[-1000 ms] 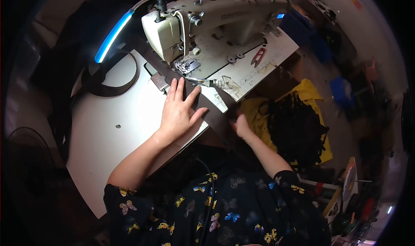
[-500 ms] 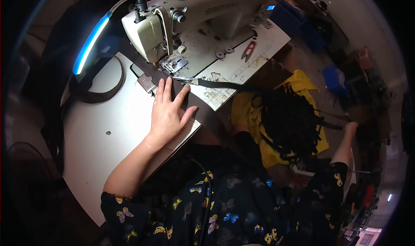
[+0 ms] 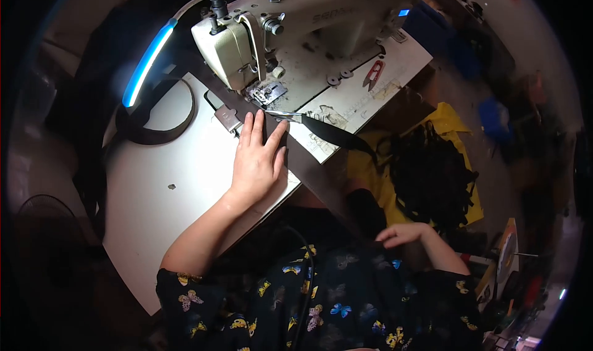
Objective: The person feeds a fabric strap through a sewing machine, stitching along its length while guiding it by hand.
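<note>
Left hand (image 3: 253, 164) palm down on brown band (image 3: 315, 169), fingers straight and pressing flat, clasping nothing. Index finger spread away from the 2 fingertips beside it, thumb lying near the index. Fingertips next to the metal folder (image 3: 284, 113), near the needle plate (image 3: 270, 91) of the sewing machine (image 3: 327, 27).

Right hand (image 3: 404, 234) well apart, off the tabletop (image 3: 154, 240), in front of the patterned shirt (image 3: 340, 295). Its fingers loosely bent; cannot tell if they touch or pinch anything, dark cloth around them.

Brown band runs past the needle plate, under left hand, then over the near tabletop edge. Black tape (image 3: 333, 135) goes from the folder off the right edge toward a black strip pile (image 3: 432, 178) on yellow cloth (image 3: 456, 121). Red snips (image 3: 373, 74) and 2 bobbins (image 3: 334, 80) on the tabletop.
</note>
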The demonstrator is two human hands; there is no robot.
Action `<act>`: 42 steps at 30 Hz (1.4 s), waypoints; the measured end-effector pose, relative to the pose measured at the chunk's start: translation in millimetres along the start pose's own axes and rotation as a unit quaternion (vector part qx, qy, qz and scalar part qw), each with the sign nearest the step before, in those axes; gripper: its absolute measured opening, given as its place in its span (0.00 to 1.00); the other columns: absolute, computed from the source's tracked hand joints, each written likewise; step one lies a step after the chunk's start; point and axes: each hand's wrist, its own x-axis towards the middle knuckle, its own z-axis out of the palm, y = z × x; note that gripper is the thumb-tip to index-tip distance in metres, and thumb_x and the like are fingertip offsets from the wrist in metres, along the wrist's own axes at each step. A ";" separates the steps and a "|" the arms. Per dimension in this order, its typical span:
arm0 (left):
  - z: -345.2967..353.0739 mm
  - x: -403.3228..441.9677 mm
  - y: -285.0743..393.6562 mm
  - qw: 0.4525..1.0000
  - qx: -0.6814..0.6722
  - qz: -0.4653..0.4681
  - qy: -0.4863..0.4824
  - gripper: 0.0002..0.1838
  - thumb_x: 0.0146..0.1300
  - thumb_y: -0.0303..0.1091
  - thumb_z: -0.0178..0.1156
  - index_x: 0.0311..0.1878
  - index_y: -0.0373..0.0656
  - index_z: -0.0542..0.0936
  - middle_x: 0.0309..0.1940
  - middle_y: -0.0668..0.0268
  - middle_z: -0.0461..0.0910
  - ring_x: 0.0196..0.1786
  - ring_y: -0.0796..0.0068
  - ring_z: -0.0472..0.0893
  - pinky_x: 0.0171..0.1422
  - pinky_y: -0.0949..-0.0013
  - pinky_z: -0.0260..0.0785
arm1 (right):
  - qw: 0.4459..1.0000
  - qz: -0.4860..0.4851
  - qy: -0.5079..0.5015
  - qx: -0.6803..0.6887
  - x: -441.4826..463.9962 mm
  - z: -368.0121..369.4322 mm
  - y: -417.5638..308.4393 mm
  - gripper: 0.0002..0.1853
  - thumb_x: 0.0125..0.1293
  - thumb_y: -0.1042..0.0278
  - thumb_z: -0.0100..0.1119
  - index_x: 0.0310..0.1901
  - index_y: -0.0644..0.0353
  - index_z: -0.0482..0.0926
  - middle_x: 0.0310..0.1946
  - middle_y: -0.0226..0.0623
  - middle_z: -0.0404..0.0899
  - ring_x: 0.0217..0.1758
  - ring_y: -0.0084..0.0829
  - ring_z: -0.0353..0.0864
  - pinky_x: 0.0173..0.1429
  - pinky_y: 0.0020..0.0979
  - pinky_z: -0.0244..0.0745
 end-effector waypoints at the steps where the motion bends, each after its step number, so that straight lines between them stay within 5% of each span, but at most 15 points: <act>1: 1.8 -0.1 -1.3 1.000 0.003 -0.002 0.001 0.30 0.64 0.42 0.63 0.69 0.54 0.72 0.71 0.38 0.59 0.74 0.34 0.58 0.75 0.46 0.56 | 0.999 0.044 0.027 -0.005 -13.6 7.6 3.3 0.22 0.71 0.59 0.62 0.60 0.63 0.77 0.48 0.27 0.83 0.51 0.18 0.78 0.57 0.26 0.73; 5: -6.0 2.2 6.1 1.000 -0.023 -0.005 0.006 0.31 0.64 0.43 0.63 0.71 0.53 0.71 0.72 0.39 0.59 0.74 0.34 0.57 0.75 0.45 0.56 | 0.974 0.200 0.105 -0.019 -69.6 18.3 -2.2 0.22 0.67 0.55 0.66 0.55 0.64 0.81 0.43 0.29 0.85 0.47 0.20 0.80 0.54 0.26 0.75; 12: -3.1 0.7 0.9 1.000 0.023 0.009 -0.017 0.36 0.62 0.50 0.66 0.72 0.50 0.69 0.72 0.40 0.59 0.75 0.35 0.56 0.75 0.45 0.55 | 0.952 0.267 0.150 0.004 -97.8 29.9 22.1 0.21 0.67 0.60 0.67 0.55 0.65 0.79 0.44 0.31 0.85 0.50 0.19 0.80 0.56 0.25 0.74; 13: -4.3 1.3 3.0 1.000 0.001 0.002 -0.007 0.36 0.62 0.49 0.66 0.71 0.50 0.70 0.72 0.40 0.59 0.75 0.35 0.56 0.75 0.45 0.55 | 0.931 0.233 0.160 0.230 -105.0 37.0 9.0 0.19 0.67 0.61 0.67 0.53 0.65 0.79 0.44 0.32 0.85 0.47 0.19 0.81 0.54 0.24 0.75; 16: -9.1 2.0 8.2 1.000 -0.013 -0.002 -0.002 0.36 0.62 0.50 0.66 0.71 0.49 0.70 0.72 0.40 0.59 0.75 0.35 0.56 0.75 0.45 0.56 | 0.935 0.150 0.186 0.263 -100.6 53.9 -27.3 0.15 0.67 0.63 0.67 0.48 0.65 0.82 0.41 0.33 0.85 0.43 0.20 0.83 0.50 0.25 0.78; 17: -10.2 2.4 8.6 1.000 -0.006 0.001 -0.005 0.36 0.61 0.50 0.66 0.71 0.49 0.70 0.72 0.40 0.59 0.75 0.35 0.56 0.75 0.46 0.56 | 0.955 0.174 0.199 0.131 -97.2 57.1 -26.2 0.13 0.66 0.65 0.67 0.47 0.65 0.83 0.40 0.32 0.86 0.40 0.20 0.83 0.47 0.26 0.79; 20: 1.1 1.4 -0.8 1.000 0.006 0.001 0.003 0.38 0.60 0.53 0.67 0.71 0.48 0.70 0.72 0.39 0.59 0.75 0.35 0.57 0.75 0.46 0.56 | 0.963 0.256 0.028 0.074 -97.0 41.4 1.4 0.14 0.66 0.67 0.67 0.50 0.65 0.81 0.44 0.31 0.85 0.45 0.20 0.83 0.51 0.25 0.78; 21: -0.2 1.5 0.2 1.000 0.006 0.001 0.003 0.38 0.60 0.53 0.67 0.71 0.48 0.70 0.72 0.39 0.59 0.75 0.35 0.57 0.75 0.46 0.56 | 0.932 0.288 0.049 0.213 -104.1 39.3 4.2 0.15 0.66 0.67 0.68 0.51 0.64 0.82 0.44 0.30 0.85 0.47 0.18 0.81 0.54 0.23 0.75; 24: -7.4 1.7 6.6 1.000 0.000 0.000 -0.007 0.38 0.60 0.54 0.67 0.71 0.48 0.70 0.72 0.39 0.60 0.75 0.35 0.57 0.75 0.46 0.55 | 0.962 0.142 0.169 0.162 -99.6 58.2 -24.2 0.15 0.66 0.66 0.68 0.50 0.64 0.83 0.40 0.28 0.86 0.48 0.17 0.81 0.54 0.22 0.74; 28: -1.4 2.2 -0.3 1.000 0.000 0.007 -0.005 0.38 0.61 0.53 0.66 0.72 0.48 0.69 0.72 0.39 0.59 0.75 0.35 0.56 0.76 0.47 0.55 | 0.957 0.275 0.067 0.058 -99.5 43.8 16.1 0.16 0.65 0.64 0.69 0.51 0.64 0.82 0.44 0.24 0.85 0.47 0.15 0.80 0.55 0.22 0.74; 33: -7.8 1.3 6.6 1.000 -0.015 0.002 -0.002 0.36 0.63 0.50 0.65 0.72 0.46 0.68 0.72 0.39 0.59 0.75 0.35 0.56 0.76 0.46 0.55 | 0.948 0.134 0.186 0.221 -96.9 64.3 -15.7 0.14 0.66 0.64 0.68 0.47 0.64 0.84 0.40 0.24 0.86 0.44 0.15 0.80 0.52 0.22 0.74; 35: -9.3 2.2 8.1 1.000 -0.010 0.002 -0.006 0.35 0.65 0.48 0.64 0.72 0.47 0.68 0.72 0.39 0.60 0.75 0.35 0.57 0.76 0.47 0.55 | 0.942 0.298 0.145 -0.044 -90.6 63.2 -33.3 0.12 0.66 0.64 0.68 0.46 0.63 0.84 0.39 0.22 0.85 0.43 0.15 0.80 0.51 0.22 0.74; 36: -7.3 2.4 5.8 1.000 -0.010 0.003 -0.005 0.35 0.65 0.48 0.64 0.72 0.47 0.68 0.72 0.39 0.60 0.75 0.35 0.57 0.76 0.47 0.55 | 0.942 0.298 0.146 -0.044 -94.5 59.6 -20.9 0.12 0.66 0.64 0.68 0.46 0.63 0.84 0.39 0.22 0.85 0.43 0.15 0.80 0.51 0.22 0.74; 38: -1.1 1.2 -1.2 1.000 -0.008 -0.003 -0.006 0.36 0.63 0.51 0.65 0.71 0.49 0.69 0.71 0.39 0.60 0.75 0.35 0.57 0.75 0.47 0.55 | 0.959 0.177 0.114 0.191 -103.7 49.9 9.9 0.13 0.66 0.62 0.68 0.46 0.61 0.85 0.39 0.22 0.85 0.42 0.15 0.80 0.48 0.22 0.73; 42: -4.4 0.8 3.6 1.000 0.008 0.005 -0.001 0.35 0.62 0.52 0.66 0.70 0.50 0.71 0.71 0.39 0.60 0.74 0.35 0.58 0.75 0.47 0.56 | 0.975 0.128 0.170 0.064 -95.0 51.2 21.1 0.13 0.67 0.60 0.67 0.45 0.61 0.85 0.37 0.21 0.84 0.41 0.14 0.79 0.48 0.21 0.72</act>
